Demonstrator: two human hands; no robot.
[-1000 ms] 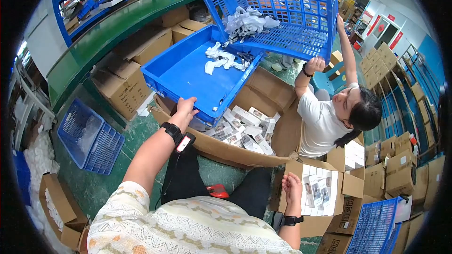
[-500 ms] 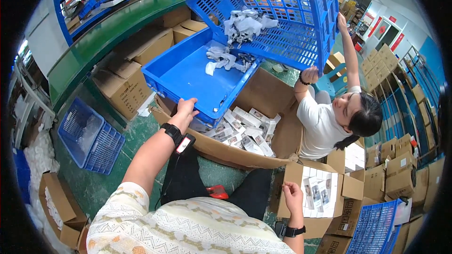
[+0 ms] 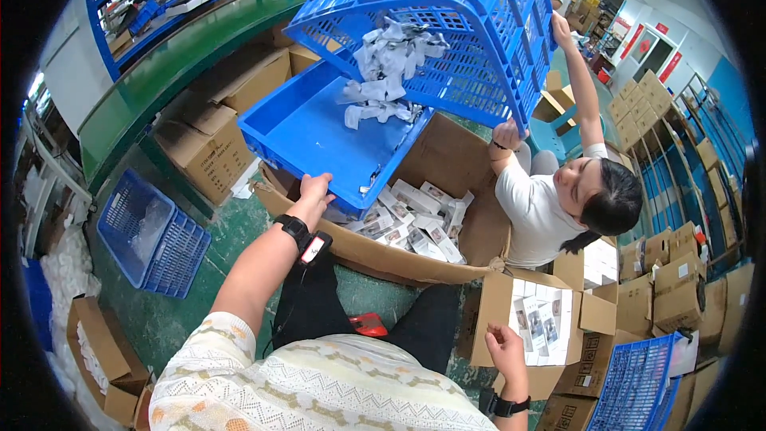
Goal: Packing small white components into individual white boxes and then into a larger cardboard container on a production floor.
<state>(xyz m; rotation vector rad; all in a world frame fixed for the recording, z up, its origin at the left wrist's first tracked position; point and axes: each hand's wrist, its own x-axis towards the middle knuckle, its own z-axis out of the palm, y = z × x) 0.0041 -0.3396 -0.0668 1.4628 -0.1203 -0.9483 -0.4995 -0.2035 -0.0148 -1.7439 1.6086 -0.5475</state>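
Observation:
My left hand (image 3: pixel 314 191) is closed on the near rim of a shallow blue plastic tray (image 3: pixel 295 144), thumb side up. The tray rests over a large open carton (image 3: pixel 383 259) holding many small white boxes (image 3: pixel 419 223). Bunched clear plastic bags (image 3: pixel 387 60) with small dark parts tumble from a tilted blue crate (image 3: pixel 479 0) into the tray. A person (image 3: pixel 542 207) across from me holds that crate up with both hands. My right hand (image 3: pixel 508 351), loosely curled and empty, hovers beside an open carton of upright white boxes (image 3: pixel 550 303).
Nested blue crates (image 3: pixel 152 239) stand on the green floor at left. Behind the tray runs a green conveyor bench (image 3: pixel 175 56) with brown cartons (image 3: pixel 211 152) beneath. Stacked cartons (image 3: pixel 650 295) and another blue crate (image 3: pixel 638 379) are at right.
The other person's crate has tipped further and shifted left, and more bags have slid down into the tray. My right hand has moved slightly right and down; my left stays on the rim.

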